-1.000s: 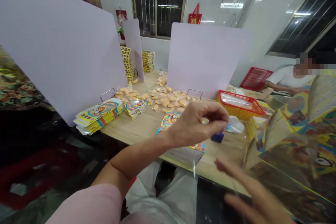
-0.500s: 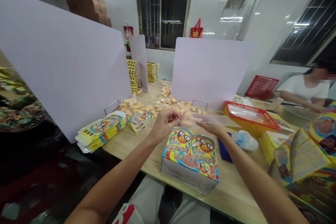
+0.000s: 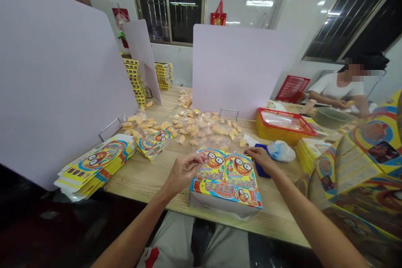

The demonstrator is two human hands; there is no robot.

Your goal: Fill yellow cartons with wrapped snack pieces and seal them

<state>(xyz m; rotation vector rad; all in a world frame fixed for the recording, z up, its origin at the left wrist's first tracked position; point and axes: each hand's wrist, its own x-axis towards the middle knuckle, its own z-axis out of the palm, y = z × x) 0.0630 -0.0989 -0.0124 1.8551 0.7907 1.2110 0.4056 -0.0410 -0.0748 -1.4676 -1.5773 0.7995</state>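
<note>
A colourful display box with cartoon faces point(image 3: 226, 180) stands at the table's front edge. At its upper left side is my left hand point(image 3: 185, 171), thumb and fingertips pinched together; whatever they hold is too small to make out. My right hand point(image 3: 260, 158) is by the box's upper right corner, over a dark blue object point(image 3: 262, 166), fingers pointing left; its grip is unclear. Behind the box, wrapped yellow pieces point(image 3: 204, 127) lie scattered. A small printed box point(image 3: 155, 142) lies to the left of them.
Flat printed cartons point(image 3: 97, 161) are stacked at left, below a white partition point(image 3: 63, 71). A red and yellow basket point(image 3: 282, 127) and a bluish plastic bag point(image 3: 282, 151) sit right. Large printed boxes point(image 3: 370, 167) crowd the right edge. A person point(image 3: 337, 86) works beyond.
My hands have moved down and apart, from behind the box to its upper corners. The clear film that was near my right hand no longer shows there. The view has shifted right and downward.
</note>
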